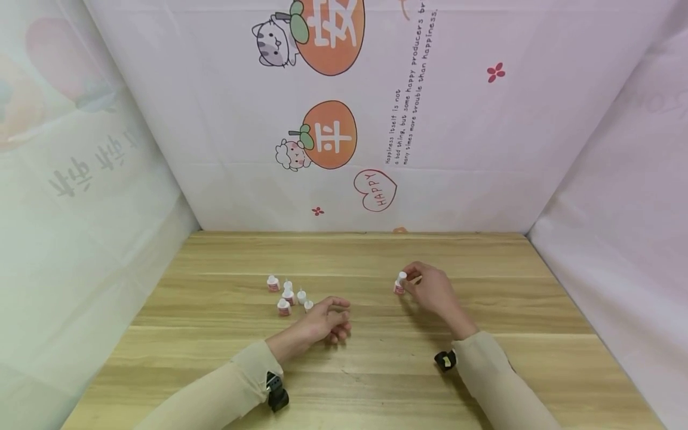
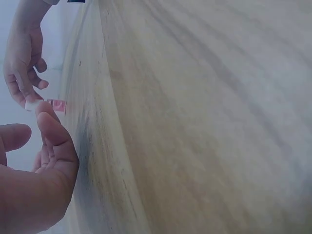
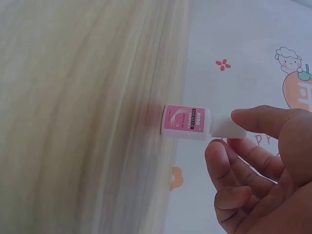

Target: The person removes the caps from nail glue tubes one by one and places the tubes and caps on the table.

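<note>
A small nail glue bottle (image 1: 399, 289) with a pink label and white cap stands upright on the wooden table. My right hand (image 1: 432, 291) pinches its cap between thumb and fingers, as the right wrist view shows with the cap (image 3: 225, 126) held and the label (image 3: 184, 119) facing the camera. My left hand (image 1: 319, 323) hovers low over the table, fingers loosely bent around nothing. Just beyond it stands a group of several similar small bottles (image 1: 283, 308), one (image 1: 309, 306) partly hidden behind that hand. Some of them have thin nozzles showing on top.
The wooden table (image 1: 376, 382) meets a printed white cloth wall (image 1: 441, 197) at the back. White cloth (image 1: 618, 197) also hangs along both sides. Black wrist-worn devices sit at the left (image 1: 276, 392) and right (image 1: 445, 360) sleeves.
</note>
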Action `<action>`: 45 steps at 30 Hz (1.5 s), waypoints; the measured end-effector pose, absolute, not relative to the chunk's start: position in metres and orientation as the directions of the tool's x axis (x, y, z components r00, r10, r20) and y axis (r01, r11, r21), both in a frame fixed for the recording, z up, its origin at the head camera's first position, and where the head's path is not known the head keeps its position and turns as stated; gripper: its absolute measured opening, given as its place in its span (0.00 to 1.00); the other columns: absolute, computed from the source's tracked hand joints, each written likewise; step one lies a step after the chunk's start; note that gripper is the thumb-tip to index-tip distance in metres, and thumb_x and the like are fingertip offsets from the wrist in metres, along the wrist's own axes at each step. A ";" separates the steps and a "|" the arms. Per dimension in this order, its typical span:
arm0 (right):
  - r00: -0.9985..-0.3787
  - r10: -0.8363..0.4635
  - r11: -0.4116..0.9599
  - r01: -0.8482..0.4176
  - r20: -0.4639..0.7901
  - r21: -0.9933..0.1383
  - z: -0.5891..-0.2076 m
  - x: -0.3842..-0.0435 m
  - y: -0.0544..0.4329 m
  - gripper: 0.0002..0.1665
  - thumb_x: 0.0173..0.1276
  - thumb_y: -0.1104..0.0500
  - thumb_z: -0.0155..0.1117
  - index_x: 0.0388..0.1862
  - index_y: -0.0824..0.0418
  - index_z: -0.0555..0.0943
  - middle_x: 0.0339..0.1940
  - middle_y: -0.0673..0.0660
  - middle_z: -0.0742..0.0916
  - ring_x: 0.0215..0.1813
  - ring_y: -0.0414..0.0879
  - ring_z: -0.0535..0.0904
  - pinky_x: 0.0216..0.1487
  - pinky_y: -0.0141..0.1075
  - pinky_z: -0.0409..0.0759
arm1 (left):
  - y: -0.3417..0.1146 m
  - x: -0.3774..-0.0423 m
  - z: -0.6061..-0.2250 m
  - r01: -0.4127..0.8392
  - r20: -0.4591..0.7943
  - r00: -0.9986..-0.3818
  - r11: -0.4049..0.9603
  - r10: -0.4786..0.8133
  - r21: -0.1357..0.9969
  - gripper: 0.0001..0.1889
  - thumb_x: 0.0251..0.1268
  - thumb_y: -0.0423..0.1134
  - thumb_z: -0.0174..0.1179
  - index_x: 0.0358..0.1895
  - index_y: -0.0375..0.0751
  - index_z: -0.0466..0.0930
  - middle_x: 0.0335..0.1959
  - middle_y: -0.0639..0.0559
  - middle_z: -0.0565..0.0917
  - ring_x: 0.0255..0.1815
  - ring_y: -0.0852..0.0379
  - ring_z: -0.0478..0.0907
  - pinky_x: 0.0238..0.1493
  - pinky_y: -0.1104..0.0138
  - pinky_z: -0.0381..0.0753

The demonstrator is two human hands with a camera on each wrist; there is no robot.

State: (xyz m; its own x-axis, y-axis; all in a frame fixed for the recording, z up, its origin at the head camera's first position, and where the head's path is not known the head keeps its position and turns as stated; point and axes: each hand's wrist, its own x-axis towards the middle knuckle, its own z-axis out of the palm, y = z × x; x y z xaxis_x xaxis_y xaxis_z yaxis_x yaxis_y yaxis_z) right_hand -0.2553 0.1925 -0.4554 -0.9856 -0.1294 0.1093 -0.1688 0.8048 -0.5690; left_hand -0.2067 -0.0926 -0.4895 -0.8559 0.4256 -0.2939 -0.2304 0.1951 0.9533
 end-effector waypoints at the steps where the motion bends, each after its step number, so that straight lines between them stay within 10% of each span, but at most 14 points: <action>1: -0.985 -0.130 0.805 -0.170 0.110 -0.568 -0.455 -0.255 0.192 0.13 0.69 0.53 0.67 0.49 0.56 0.83 0.43 0.55 0.90 0.42 0.50 0.87 0.42 0.46 0.85 | -0.091 -0.207 -0.489 -0.235 -0.297 -0.856 0.193 0.423 0.953 0.22 0.77 0.40 0.53 0.68 0.36 0.65 0.39 0.43 0.86 0.29 0.60 0.80 0.30 0.72 0.80; 45: -0.972 -0.221 0.779 -0.227 0.082 -0.585 -0.448 -0.241 0.136 0.07 0.64 0.54 0.70 0.41 0.51 0.83 0.37 0.48 0.89 0.36 0.40 0.82 0.35 0.34 0.80 | -0.073 -0.222 -0.491 -0.309 -0.329 -0.858 0.115 0.396 0.944 0.21 0.77 0.33 0.50 0.68 0.30 0.65 0.42 0.37 0.85 0.31 0.60 0.83 0.33 0.71 0.86</action>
